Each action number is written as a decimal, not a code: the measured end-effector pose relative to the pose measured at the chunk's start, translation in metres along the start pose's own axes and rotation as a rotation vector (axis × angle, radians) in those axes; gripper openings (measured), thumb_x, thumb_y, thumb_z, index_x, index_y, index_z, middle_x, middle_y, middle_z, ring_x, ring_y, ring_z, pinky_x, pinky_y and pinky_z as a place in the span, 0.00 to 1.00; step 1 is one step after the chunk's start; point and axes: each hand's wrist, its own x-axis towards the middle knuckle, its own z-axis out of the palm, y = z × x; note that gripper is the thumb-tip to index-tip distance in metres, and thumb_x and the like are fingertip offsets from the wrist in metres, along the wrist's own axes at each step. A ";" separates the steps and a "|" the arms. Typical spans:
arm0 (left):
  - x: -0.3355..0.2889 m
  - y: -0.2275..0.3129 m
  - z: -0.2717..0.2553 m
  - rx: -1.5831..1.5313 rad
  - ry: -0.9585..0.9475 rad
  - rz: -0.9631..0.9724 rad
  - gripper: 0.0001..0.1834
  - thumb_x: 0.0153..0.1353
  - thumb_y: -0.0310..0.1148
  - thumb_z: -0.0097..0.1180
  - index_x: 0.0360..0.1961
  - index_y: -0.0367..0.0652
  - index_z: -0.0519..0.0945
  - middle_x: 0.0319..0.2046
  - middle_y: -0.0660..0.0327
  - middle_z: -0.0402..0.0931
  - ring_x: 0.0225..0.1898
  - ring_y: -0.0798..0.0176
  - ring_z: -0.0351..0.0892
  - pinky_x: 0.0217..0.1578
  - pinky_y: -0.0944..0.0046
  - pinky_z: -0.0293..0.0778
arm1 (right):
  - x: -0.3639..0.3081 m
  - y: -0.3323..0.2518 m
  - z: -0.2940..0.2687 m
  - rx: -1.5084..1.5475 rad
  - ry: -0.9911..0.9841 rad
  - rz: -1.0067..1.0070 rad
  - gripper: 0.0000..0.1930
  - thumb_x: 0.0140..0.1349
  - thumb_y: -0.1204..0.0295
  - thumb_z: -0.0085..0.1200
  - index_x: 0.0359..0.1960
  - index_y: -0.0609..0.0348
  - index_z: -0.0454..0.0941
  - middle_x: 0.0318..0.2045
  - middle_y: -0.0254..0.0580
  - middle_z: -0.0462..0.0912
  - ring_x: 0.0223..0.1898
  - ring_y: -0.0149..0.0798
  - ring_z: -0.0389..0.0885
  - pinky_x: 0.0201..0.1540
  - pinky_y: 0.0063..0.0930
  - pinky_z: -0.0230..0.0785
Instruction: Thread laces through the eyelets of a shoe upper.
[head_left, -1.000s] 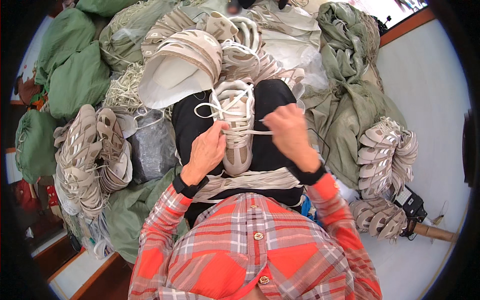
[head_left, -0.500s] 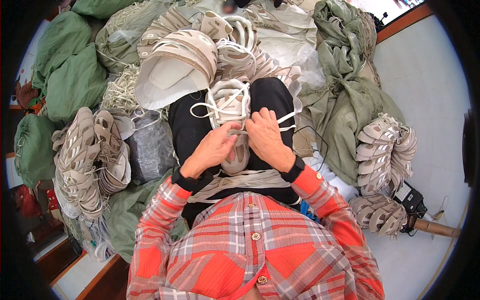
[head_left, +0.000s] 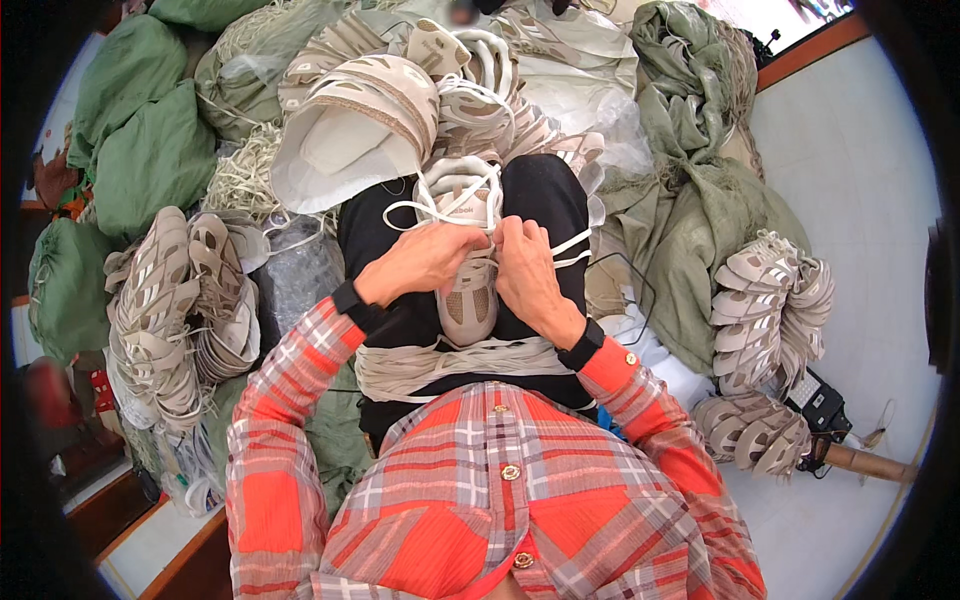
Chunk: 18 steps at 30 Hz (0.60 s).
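A beige and white sneaker upper (head_left: 466, 308) lies between my knees, its toe pointing toward me. White shoelace (head_left: 405, 217) loops out to its left, and more lace trails over my right knee. My left hand (head_left: 428, 258) reaches across the upper's left side, its fingers closed in a pinch at the lacing. My right hand (head_left: 530, 278) is closed beside it, pinching lace at the right edge of the eyelets. The fingertips of both hands nearly meet and partly hide the lace between them.
A bundle of flat white laces (head_left: 455, 368) lies across my lap. Nested stacks of uppers stand beyond my knees (head_left: 365, 110), at the left (head_left: 155, 320) and at the right (head_left: 765, 310). Green sacks (head_left: 150, 150) surround them. A dark device (head_left: 825, 400) sits by a wooden pole (head_left: 870, 460).
My left hand has moved up and right across the upper, and its fingers have closed at the lacing. My left elbow has swung outward. The right hand stays nearly in place.
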 end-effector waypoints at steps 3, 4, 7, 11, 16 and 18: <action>0.010 -0.001 0.000 0.009 0.019 -0.033 0.09 0.61 0.29 0.45 0.39 0.40 0.77 0.21 0.58 0.77 0.19 0.63 0.79 0.27 0.61 0.73 | 0.000 -0.001 0.001 -0.041 -0.021 -0.001 0.15 0.43 0.88 0.48 0.33 0.61 0.64 0.29 0.47 0.70 0.35 0.51 0.67 0.38 0.39 0.58; 0.011 -0.001 0.000 0.013 0.015 -0.033 0.09 0.61 0.30 0.46 0.39 0.41 0.77 0.20 0.58 0.76 0.19 0.63 0.79 0.27 0.62 0.72 | 0.001 -0.002 0.000 -0.041 -0.021 -0.004 0.15 0.43 0.88 0.48 0.33 0.61 0.64 0.29 0.47 0.70 0.35 0.51 0.67 0.38 0.39 0.58; 0.011 0.007 -0.001 0.039 0.008 -0.062 0.07 0.60 0.31 0.48 0.36 0.42 0.77 0.20 0.59 0.77 0.19 0.60 0.79 0.27 0.60 0.73 | 0.001 -0.001 0.001 0.015 0.005 0.002 0.17 0.37 0.87 0.49 0.32 0.63 0.65 0.29 0.50 0.70 0.34 0.52 0.67 0.38 0.40 0.59; 0.016 -0.003 0.027 0.582 0.288 0.128 0.06 0.53 0.30 0.53 0.31 0.39 0.73 0.19 0.56 0.77 0.21 0.54 0.79 0.25 0.57 0.73 | 0.007 0.001 -0.003 0.040 -0.048 0.059 0.15 0.40 0.87 0.48 0.32 0.63 0.66 0.29 0.51 0.71 0.34 0.52 0.68 0.37 0.41 0.60; -0.021 0.024 0.000 0.744 0.332 0.091 0.11 0.47 0.25 0.53 0.34 0.36 0.70 0.18 0.57 0.75 0.21 0.54 0.78 0.24 0.57 0.72 | 0.003 -0.002 -0.042 -0.180 -0.084 -0.219 0.03 0.50 0.74 0.57 0.25 0.58 0.76 0.28 0.39 0.71 0.36 0.44 0.68 0.39 0.37 0.59; -0.037 0.010 -0.009 0.657 0.387 0.068 0.07 0.53 0.25 0.48 0.35 0.38 0.70 0.27 0.49 0.75 0.29 0.53 0.78 0.27 0.57 0.72 | 0.001 -0.002 -0.038 -0.230 -0.118 -0.242 0.08 0.49 0.66 0.60 0.24 0.56 0.79 0.28 0.37 0.71 0.37 0.42 0.66 0.40 0.34 0.57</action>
